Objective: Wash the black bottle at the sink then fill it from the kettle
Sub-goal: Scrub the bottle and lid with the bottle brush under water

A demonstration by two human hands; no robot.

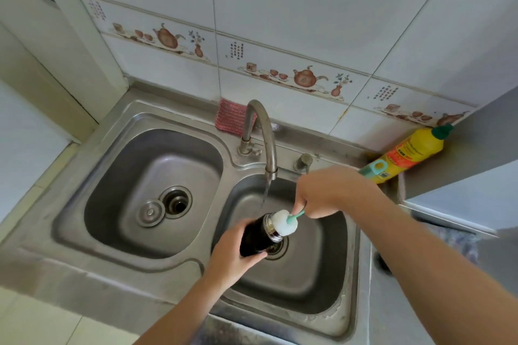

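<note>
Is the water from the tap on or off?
On. A thin stream falls from the tap into the right sink basin.

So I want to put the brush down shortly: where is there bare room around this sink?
The left basin floor is bare around its drain and loose plug. The right basin is crowded by both hands and the black bottle; the back right corner holds the yellow bottle.

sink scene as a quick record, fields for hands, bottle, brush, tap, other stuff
left hand: grips black bottle, tilted over right basin
right hand: pinches teal handle of sponge brush
brush: white head at bottle mouth
tap: running
left basin: stopper lies beside drain
counter: yellow bottle on its side
kettle: not in view
</note>
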